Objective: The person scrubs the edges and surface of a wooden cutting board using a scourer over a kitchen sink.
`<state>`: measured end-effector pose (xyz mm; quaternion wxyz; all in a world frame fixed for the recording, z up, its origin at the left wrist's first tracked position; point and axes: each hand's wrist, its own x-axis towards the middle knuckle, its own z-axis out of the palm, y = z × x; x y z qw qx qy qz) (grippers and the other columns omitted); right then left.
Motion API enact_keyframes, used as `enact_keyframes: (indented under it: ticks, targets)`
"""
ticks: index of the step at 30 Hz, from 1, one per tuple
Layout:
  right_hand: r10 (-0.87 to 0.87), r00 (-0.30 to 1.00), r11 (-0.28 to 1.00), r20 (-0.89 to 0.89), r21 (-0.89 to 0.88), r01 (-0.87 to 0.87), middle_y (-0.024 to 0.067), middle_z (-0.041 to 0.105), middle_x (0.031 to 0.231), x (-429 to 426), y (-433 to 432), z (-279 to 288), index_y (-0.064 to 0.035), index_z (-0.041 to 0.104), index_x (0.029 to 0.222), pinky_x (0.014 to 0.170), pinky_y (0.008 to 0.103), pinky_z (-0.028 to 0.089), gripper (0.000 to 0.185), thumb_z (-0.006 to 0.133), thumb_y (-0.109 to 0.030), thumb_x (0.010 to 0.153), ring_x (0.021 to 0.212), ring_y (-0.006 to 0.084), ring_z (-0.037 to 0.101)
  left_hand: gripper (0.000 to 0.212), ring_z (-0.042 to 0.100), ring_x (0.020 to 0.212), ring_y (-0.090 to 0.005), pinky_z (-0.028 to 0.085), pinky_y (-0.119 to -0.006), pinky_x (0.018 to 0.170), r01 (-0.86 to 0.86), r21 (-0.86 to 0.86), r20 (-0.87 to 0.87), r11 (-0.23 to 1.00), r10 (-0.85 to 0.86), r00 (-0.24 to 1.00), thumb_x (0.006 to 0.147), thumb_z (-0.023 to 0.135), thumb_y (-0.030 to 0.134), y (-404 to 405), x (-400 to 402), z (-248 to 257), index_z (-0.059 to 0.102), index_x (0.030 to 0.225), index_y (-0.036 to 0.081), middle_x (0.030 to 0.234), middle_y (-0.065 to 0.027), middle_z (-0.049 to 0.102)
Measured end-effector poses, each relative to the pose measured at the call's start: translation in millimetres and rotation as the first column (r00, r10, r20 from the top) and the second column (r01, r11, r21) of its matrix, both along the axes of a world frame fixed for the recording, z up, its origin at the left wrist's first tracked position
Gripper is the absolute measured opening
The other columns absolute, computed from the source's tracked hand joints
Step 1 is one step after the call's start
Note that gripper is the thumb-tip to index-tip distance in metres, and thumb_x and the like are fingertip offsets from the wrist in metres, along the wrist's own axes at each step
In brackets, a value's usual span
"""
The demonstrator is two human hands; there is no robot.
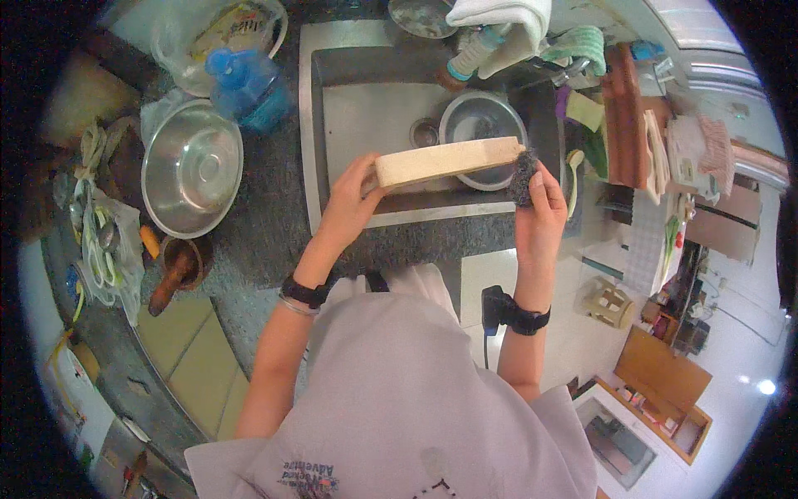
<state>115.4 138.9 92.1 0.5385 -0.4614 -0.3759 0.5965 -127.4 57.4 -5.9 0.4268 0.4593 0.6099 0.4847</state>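
Note:
A pale, thick wooden board (446,162), seen nearly edge-on, is held over the stainless-steel sink (368,112). My left hand (354,198) grips its left end, thumb below and fingers partly hidden behind. My right hand (543,198) pinches a dark grey wire scouring pad (522,182) against the board's right end. Beneath that end, a round metal bowl (517,121) sits in the sink, partly covered by the board. The bowl has something dark inside, too unclear to name. The sink drain (425,133) shows just left of the bowl.
On the counter at left stand a large metal basin (187,168), a blue plastic bottle (246,93) and a mortar with pestle (184,262). A capped bottle (471,56) and white cloth (523,25) are behind the sink. A spoon (574,178) lies to its right.

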Motion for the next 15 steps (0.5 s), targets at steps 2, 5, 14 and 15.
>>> enact_keyframes:
  ticks: [2, 5, 14, 15]
  targets:
    - [-0.002, 1.0, 1.0, -0.014, 0.0, 0.002, 0.0081, 0.063, 0.111, 0, 1, 0, 0.0027, 0.06, 0.118, 0.093, 0.0283, 0.044, 0.027, 0.059, -0.006, 0.092, 0.101, 0.0137, 0.057, 0.051, 0.054, 0.116, -0.0232, 0.051, -0.031, 0.091, -0.034, 0.003, 0.006, 0.999, 0.034, 0.999, 0.08, 0.064, -0.004, 7, -2, 1, 0.048, 0.129, 0.003, 0.125, -0.0124, 0.054]
    - [-0.008, 1.0, 1.0, -0.015, -0.008, 0.008, 0.0087, 0.063, 0.113, 5, 0, -7, 0.0027, 0.059, 0.118, 0.095, 0.0293, 0.044, 0.027, 0.057, -0.008, 0.094, 0.103, 0.0145, 0.058, 0.051, 0.053, 0.118, -0.0226, 0.051, -0.032, 0.091, -0.03, 0.017, -0.002, 0.999, 0.03, 1.0, 0.082, 0.063, -0.004, 20, -11, -1, 0.046, 0.13, 0.001, 0.124, -0.013, 0.055]
    - [-0.045, 0.999, 0.998, 0.007, -0.042, 0.045, 0.0079, 0.064, 0.112, 8, -3, -16, 0.0025, 0.06, 0.117, 0.094, 0.0293, 0.043, 0.026, 0.057, -0.008, 0.094, 0.102, 0.0139, 0.058, 0.051, 0.052, 0.118, -0.0199, 0.049, -0.032, 0.091, -0.095, 0.013, 0.042, 0.995, 0.094, 0.995, 0.083, 0.063, -0.001, 52, -34, -10, 0.045, 0.131, 0.002, 0.125, -0.0105, 0.056]
    - [-0.045, 0.999, 0.998, 0.002, -0.043, 0.045, 0.0079, 0.064, 0.112, 8, -4, -16, 0.0026, 0.06, 0.117, 0.094, 0.0292, 0.043, 0.026, 0.057, -0.008, 0.094, 0.102, 0.0138, 0.058, 0.05, 0.052, 0.119, -0.0216, 0.05, -0.032, 0.091, -0.087, 0.024, 0.02, 0.996, 0.086, 0.996, 0.083, 0.063, -0.001, 54, -35, -8, 0.046, 0.13, 0.001, 0.125, -0.0122, 0.056]
